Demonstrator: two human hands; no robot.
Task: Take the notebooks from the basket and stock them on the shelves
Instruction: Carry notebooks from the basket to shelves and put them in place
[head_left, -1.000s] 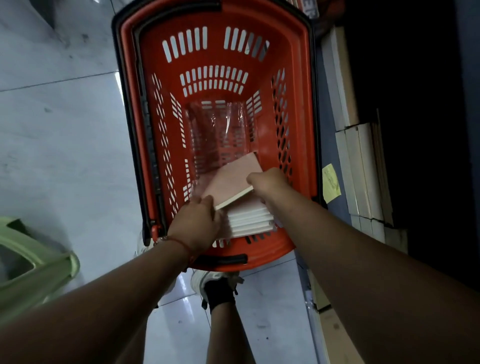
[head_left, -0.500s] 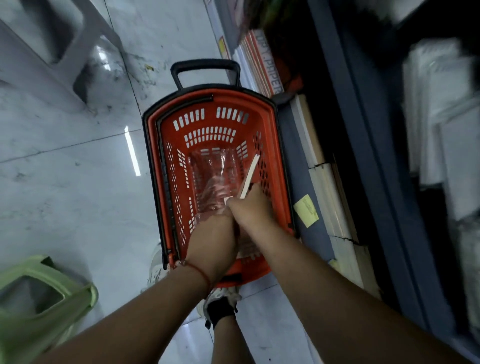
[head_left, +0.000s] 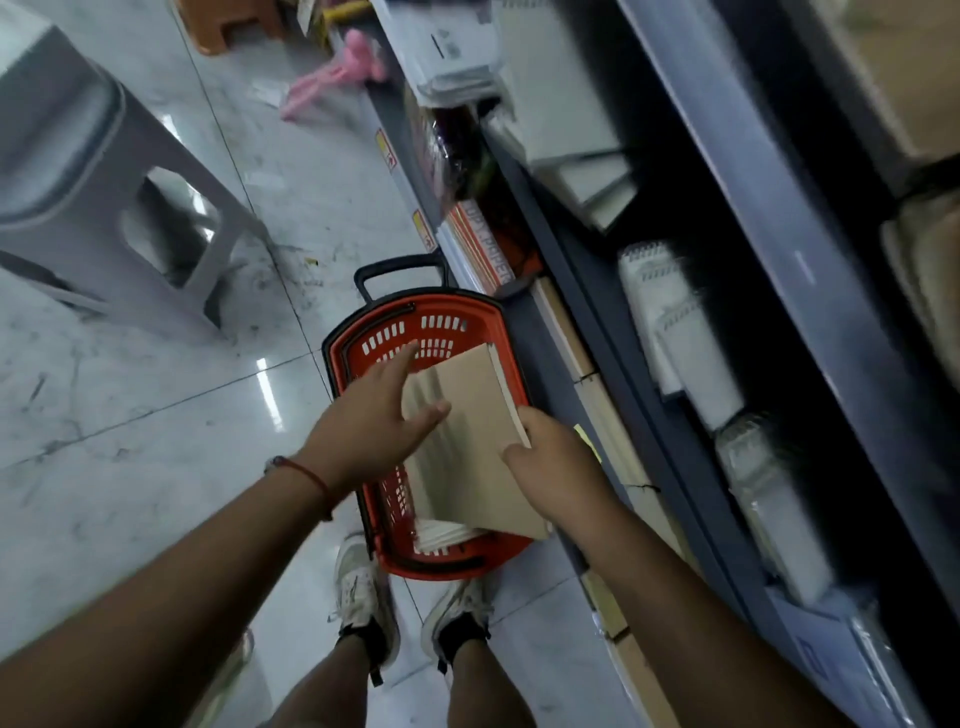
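Note:
A stack of tan-covered notebooks (head_left: 467, 436) is lifted above the orange basket (head_left: 358, 343) on the floor. My right hand (head_left: 550, 462) grips the stack at its right edge, fingers curled under it. My left hand (head_left: 374, 421) lies against the stack's left side with fingers spread and the thumb on the cover. More white-edged notebooks (head_left: 441, 535) remain in the basket's near end. The grey-blue shelves (head_left: 670, 415) run along the right, stocked with wrapped white notebooks (head_left: 691, 353).
A grey plastic stool (head_left: 104, 171) stands on the tiled floor at the left. Pink plastic item (head_left: 337, 73) and an orange stool (head_left: 228, 26) lie farther up the aisle. Paper reams (head_left: 483, 249) sit on the bottom shelf behind the basket. My two shoes (head_left: 363, 587) are beside the basket.
Both hands have risen out of the basket with a stack of notebooks. The view has swung up and right, bringing the shelves into sight.

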